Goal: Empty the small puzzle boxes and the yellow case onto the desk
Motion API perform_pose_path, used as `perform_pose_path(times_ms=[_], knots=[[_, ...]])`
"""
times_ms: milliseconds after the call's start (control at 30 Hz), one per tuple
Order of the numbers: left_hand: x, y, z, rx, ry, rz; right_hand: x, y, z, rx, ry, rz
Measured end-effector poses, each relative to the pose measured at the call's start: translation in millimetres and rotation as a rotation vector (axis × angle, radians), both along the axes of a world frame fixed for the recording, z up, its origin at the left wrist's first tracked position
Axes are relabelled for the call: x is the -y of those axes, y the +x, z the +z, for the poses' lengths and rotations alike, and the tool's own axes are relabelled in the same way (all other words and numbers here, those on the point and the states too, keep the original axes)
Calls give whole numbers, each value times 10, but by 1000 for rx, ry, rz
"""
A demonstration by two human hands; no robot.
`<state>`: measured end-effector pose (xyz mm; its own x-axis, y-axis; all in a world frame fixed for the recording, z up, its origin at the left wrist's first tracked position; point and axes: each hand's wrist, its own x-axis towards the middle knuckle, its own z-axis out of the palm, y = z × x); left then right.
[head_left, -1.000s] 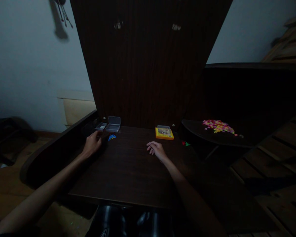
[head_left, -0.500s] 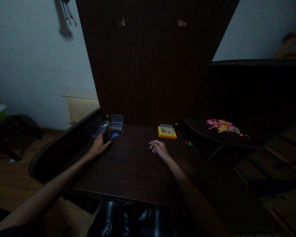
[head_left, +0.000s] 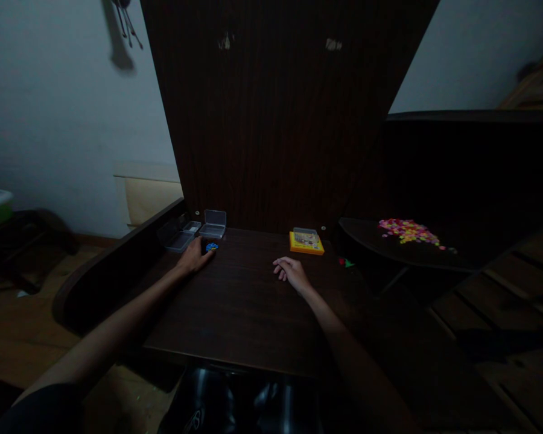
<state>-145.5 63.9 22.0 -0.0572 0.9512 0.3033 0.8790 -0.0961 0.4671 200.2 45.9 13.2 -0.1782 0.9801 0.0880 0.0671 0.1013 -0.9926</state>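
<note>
The room is dim. My left hand (head_left: 195,258) lies on the dark wooden table (head_left: 244,307) with its fingertips at a small cluster of blue pieces (head_left: 212,246); whether it grips any of them cannot be made out. Just beyond stand two small clear plastic boxes, one (head_left: 212,224) with its lid up and one (head_left: 180,240) lying further left. My right hand (head_left: 291,272) rests on the table near the middle, fingers loosely curled with nothing seen in them. A yellow box (head_left: 306,242) with a clear top sits behind it.
A tall dark wooden board (head_left: 276,114) stands upright at the table's back. To the right a lower dark surface (head_left: 389,247) bears a heap of pink and yellow small pieces (head_left: 406,230). Red and green bits (head_left: 344,262) lie at the table's right edge. Wooden slats (head_left: 516,313) fill the right side.
My left hand has slid right from the table's left edge to the blue pieces. The right hand has stayed put. The camera has shifted slightly.
</note>
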Motion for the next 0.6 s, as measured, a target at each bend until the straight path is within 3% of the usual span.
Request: perform_pose_path(times_ms=[600], knots=[[-162,49,3,-119,-9,-164,-1,6,-1,6,5,2]])
